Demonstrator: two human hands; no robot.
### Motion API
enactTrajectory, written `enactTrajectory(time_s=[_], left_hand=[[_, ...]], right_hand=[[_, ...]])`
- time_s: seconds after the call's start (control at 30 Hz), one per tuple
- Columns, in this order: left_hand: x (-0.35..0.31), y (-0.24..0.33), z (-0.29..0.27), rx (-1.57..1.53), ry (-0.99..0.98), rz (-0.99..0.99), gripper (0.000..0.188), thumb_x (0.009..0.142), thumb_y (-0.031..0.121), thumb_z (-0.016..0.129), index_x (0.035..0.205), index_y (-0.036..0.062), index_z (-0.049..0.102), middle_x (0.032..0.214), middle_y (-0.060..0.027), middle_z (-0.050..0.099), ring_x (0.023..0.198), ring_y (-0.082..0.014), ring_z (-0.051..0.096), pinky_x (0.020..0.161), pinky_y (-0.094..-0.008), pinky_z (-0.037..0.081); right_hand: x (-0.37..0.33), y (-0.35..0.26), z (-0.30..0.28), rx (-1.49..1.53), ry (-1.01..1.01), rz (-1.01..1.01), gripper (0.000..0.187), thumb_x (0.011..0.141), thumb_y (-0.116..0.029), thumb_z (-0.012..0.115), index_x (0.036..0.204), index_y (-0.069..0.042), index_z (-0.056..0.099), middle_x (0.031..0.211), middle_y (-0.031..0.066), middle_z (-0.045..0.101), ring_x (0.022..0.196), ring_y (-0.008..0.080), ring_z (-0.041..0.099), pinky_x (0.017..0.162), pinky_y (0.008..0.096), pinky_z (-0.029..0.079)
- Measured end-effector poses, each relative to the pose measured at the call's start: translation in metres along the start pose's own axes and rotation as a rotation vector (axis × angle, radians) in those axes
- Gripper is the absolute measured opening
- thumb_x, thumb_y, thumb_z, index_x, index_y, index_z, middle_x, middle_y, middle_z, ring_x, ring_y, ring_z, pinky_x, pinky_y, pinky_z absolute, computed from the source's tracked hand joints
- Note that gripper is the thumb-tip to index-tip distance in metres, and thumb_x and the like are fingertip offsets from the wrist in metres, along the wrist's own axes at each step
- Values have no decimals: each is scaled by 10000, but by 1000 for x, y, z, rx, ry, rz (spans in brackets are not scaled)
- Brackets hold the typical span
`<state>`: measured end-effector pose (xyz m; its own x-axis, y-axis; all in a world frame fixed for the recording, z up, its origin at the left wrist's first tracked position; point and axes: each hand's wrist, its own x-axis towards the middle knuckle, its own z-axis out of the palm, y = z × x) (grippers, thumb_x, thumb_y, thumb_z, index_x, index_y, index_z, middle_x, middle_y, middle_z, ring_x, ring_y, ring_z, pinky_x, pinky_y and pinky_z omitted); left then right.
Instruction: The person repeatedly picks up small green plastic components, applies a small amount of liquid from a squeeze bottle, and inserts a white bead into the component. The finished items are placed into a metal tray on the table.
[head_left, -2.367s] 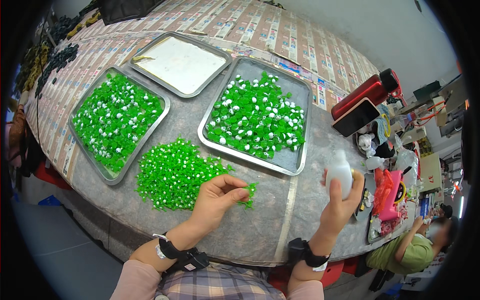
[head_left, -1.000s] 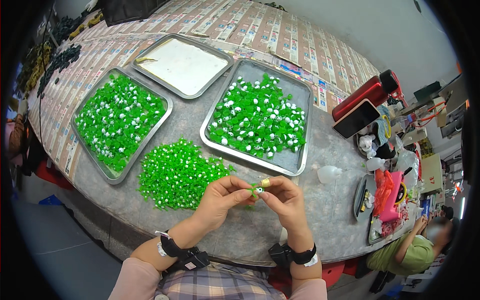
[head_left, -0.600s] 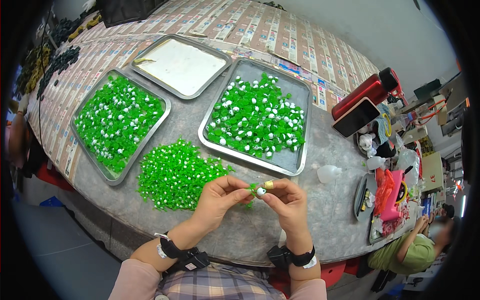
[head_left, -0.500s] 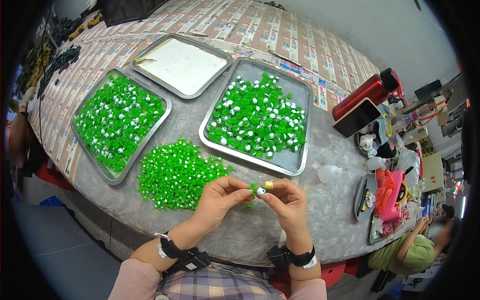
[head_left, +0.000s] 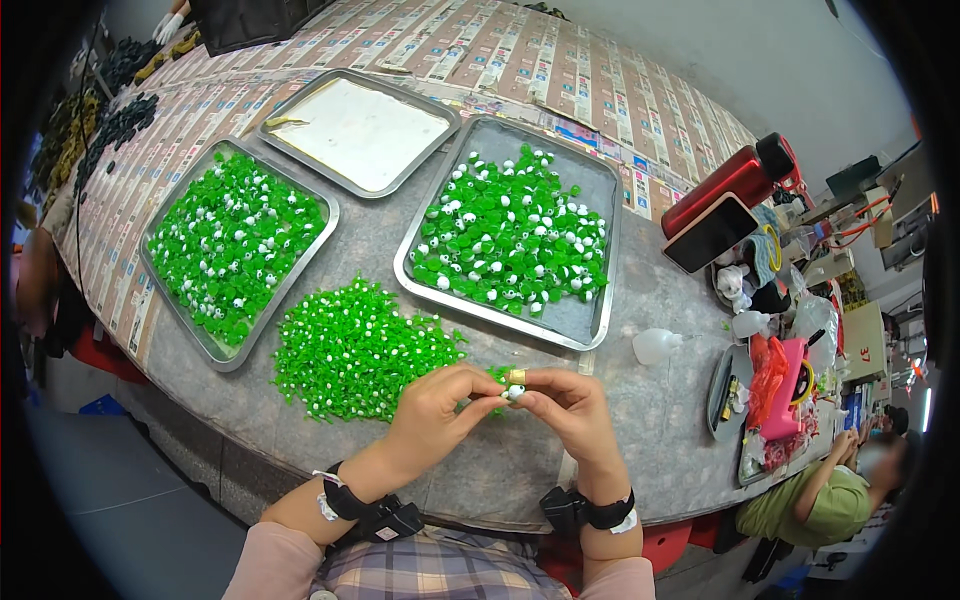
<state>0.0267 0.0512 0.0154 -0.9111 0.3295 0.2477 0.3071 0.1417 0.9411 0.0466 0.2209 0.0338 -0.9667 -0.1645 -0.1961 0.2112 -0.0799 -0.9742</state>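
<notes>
Both my hands meet over the near side of the table, fingertips close together. My right hand, with yellowish tape round a finger, pinches a small white ball with a black spot, like a toy eye. My left hand is closed at the fingertips on a small green plastic piece, mostly hidden by the fingers, against the ball's left side. Just left of my hands lies a loose heap of small green pieces with white tips. Beyond it, a right-hand metal tray holds green pieces with white balls.
Another metal tray at left holds similar pieces; a tray with a white sheet lies behind. To the right are a white squeeze bottle, a phone, a red flask and a pink container. A person in green sits far right.
My fingertips have drawn closer together, and the right ones have shifted slightly left and down with the white ball. Less of the ball and green piece shows now.
</notes>
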Motion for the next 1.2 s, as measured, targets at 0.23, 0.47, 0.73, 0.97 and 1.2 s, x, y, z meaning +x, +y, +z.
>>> enactTrajectory(time_s=[0.23,0.47,0.73,0.97,1.2], left_hand=[[0,0,1,61,-1,-45,73,687,32,611,736,14,560,710,-70,577,643,-156,559,557,-250,439],[8,-9,-20,-741,250,-319,10,767,34,536,774,27,539,755,-57,567,644,-117,545,600,-208,462],[26,-16,-118,-1416,748,-91,245,825,124,479,1037,4,457,784,-42,541,687,-85,536,612,-174,496],[14,6,-37,-1067,81,-465,252,806,163,517,1014,27,477,730,-7,535,644,-62,513,554,-183,443],[8,8,-9,-1007,-47,-601,176,818,158,497,953,46,504,730,-10,537,643,-71,519,558,-199,451]], right_hand=[[4,2,2,-3,8,45,232,754,-58,578,966,31,553,886,80,585,797,103,543,694,204,439],[10,12,-4,-178,184,-132,209,728,-81,604,919,-5,570,841,55,592,718,99,556,615,208,445],[14,10,8,-878,-38,-352,191,662,-122,635,833,-76,562,782,66,488,632,194,518,562,288,420],[2,4,-17,-957,-22,-81,245,626,-153,658,838,-84,557,758,61,475,654,203,511,573,299,415],[2,1,-45,-750,279,-142,123,672,-63,607,780,-16,571,682,74,541,558,147,508,509,245,402]])
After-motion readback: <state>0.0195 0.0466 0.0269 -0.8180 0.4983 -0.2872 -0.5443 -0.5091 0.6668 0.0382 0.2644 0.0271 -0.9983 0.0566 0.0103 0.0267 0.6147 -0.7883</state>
